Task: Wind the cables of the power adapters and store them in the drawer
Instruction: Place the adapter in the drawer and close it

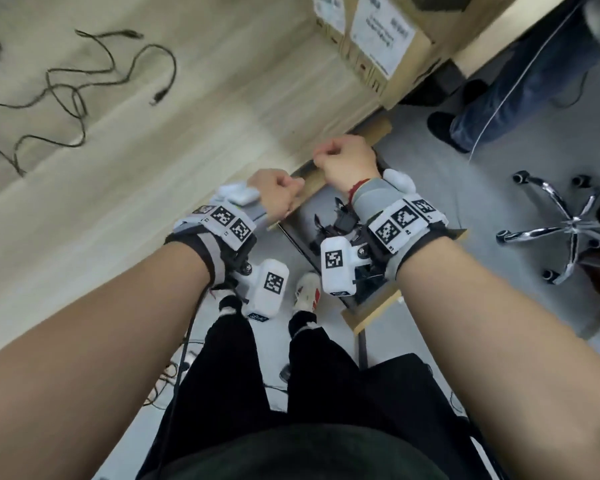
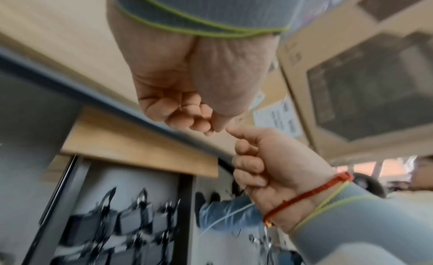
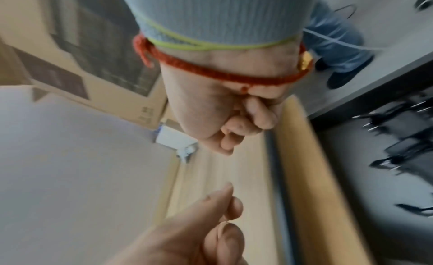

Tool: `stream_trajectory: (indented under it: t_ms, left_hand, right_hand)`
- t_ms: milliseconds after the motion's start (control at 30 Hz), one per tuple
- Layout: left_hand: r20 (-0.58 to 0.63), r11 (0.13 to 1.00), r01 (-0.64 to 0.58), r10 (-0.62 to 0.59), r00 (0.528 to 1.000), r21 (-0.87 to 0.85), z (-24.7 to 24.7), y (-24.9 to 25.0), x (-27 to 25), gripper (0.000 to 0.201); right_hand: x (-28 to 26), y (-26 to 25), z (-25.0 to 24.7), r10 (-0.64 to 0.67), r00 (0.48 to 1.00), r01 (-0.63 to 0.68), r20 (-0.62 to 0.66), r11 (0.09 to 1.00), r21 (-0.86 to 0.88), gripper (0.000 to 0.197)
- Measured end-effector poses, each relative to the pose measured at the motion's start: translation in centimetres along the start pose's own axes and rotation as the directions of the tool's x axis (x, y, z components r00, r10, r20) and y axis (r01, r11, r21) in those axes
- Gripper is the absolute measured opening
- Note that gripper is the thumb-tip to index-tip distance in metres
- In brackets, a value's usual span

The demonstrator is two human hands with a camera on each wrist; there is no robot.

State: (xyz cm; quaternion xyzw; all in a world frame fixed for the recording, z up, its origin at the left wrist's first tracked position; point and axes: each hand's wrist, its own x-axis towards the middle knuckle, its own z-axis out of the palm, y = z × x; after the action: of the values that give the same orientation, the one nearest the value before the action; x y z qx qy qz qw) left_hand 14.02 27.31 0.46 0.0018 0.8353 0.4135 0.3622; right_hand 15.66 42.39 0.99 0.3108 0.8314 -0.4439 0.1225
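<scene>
The drawer (image 1: 371, 310) stands pulled out under the light wood table (image 1: 187, 150). Several black power adapters (image 1: 340, 223) with wound cables lie on its grey floor, blurred in the left wrist view (image 2: 131, 222) and the right wrist view (image 3: 398, 135). My left hand (image 1: 278, 195) and right hand (image 1: 343, 161) are both curled into fists side by side at the table edge, above the drawer's back. Neither the left hand (image 2: 194, 117) nor the right hand (image 3: 234, 128) shows anything held. Loose black cables (image 1: 84, 81) lie tangled on the table at the far left.
Cardboard boxes (image 1: 371, 39) stand on the table's far right end. Another person's legs in jeans (image 1: 499, 91) are beyond the drawer, and a chrome chair base (image 1: 565, 230) is on the floor at the right. My own legs are below the drawer.
</scene>
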Motion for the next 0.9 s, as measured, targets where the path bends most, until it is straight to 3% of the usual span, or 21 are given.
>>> stream_trajectory:
  t_ms: [167,233,367,500,633,800,900]
  left_hand:
    - [-0.179,0.994,0.009,-0.028,0.983,-0.106,-10.2,0.1,-3.1,0.031]
    - [-0.287,0.982,0.011,-0.065,0.956,-0.187,-15.9,-1.1,-4.3,0.030]
    - [-0.352,0.965,0.038,-0.132,0.927,-0.259,-22.6,-3.3,-5.4,0.024]
    - [-0.460,0.965,0.072,-0.185,0.868,-0.252,-30.7,-7.6,-6.4,0.022]
    - [-0.491,0.938,0.092,-0.257,0.832,-0.334,-36.6,-12.3,-5.3,0.031]
    - [-0.473,0.879,0.120,-0.358,0.805,-0.462,-42.4,-16.9,-3.4,0.024]
    - [-0.419,0.842,0.169,-0.417,0.807,-0.513,-44.7,-19.7,-2.4,0.019]
  right_hand:
    - [-1.9,-10.2,1.8,-0.098,0.992,0.097,0.079,0.995,0.025,0.009]
    - [-2.9,-15.4,4.3,-0.147,0.981,0.145,0.125,0.989,0.023,0.007]
    - [-3.1,-20.5,8.3,-0.206,0.965,0.208,0.161,0.978,0.007,0.006]
    - [-3.8,-27.6,14.7,-0.256,0.936,0.277,0.242,0.959,-0.055,0.007]
    - [-3.3,-32.5,21.3,-0.292,0.908,0.346,0.300,0.927,-0.147,0.015]
    - [-1.9,-36.7,29.3,-0.256,0.869,0.353,0.423,0.920,-0.169,0.009]
    - [-1.4,-38.3,33.1,-0.260,0.838,0.415,0.480,0.875,-0.250,0.023]
